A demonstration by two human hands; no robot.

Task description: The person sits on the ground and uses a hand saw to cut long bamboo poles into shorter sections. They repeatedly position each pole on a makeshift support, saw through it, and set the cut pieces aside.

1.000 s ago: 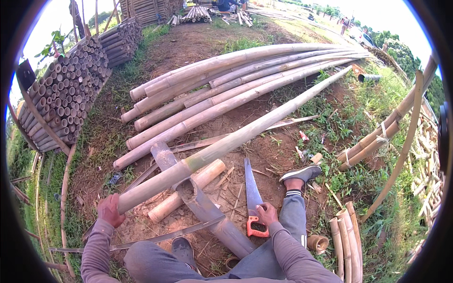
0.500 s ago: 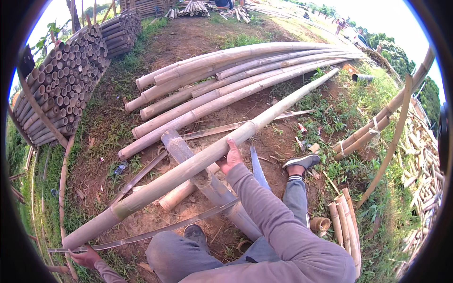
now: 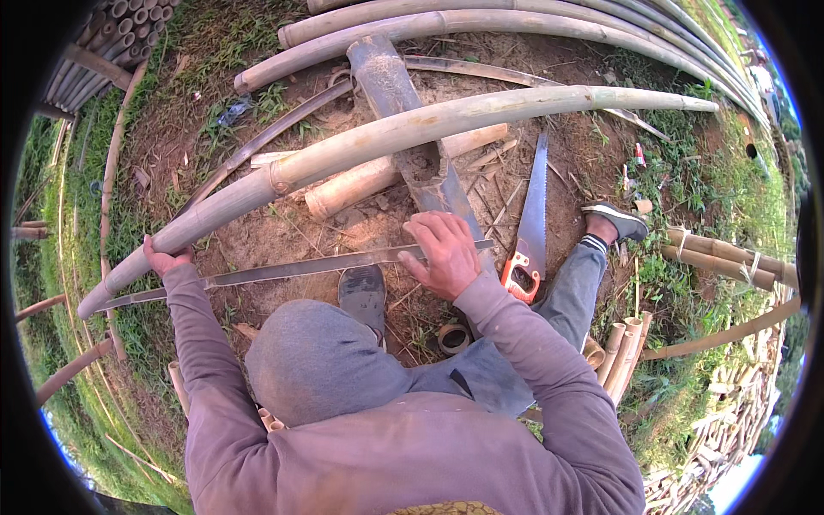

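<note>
A long bamboo pole (image 3: pixel 369 142) slants across in front of me, resting over a dark half-round support (image 3: pixel 378 77). My left hand (image 3: pixel 168 259) grips it near its left end, thumb on the near side and fingers partly hidden beneath. Below the pole runs a thin flat strip (image 3: pixel 300 268). My right hand (image 3: pixel 445 256) is over the strip's right end, off the pole, with fingers stretched and thumb apart. To the right of this hand lies a handsaw (image 3: pixel 534 202) with an orange handle. A shorter, thicker bamboo piece (image 3: pixel 352 187) lies under the pole.
Several long bamboo poles (image 3: pixel 515 24) lie beyond the support. My shoe (image 3: pixel 616 221) is right of the saw; the other (image 3: pixel 362 296) is below the strip. Short bamboo pieces (image 3: pixel 622 356) stand at right, near tied poles (image 3: pixel 730 257). Stacked bamboo (image 3: pixel 116 39) stands far left.
My right hand has left the pole and come back over the strip. My left hand has slid in from the pole's end. The view has tipped downward, showing the whole saw.
</note>
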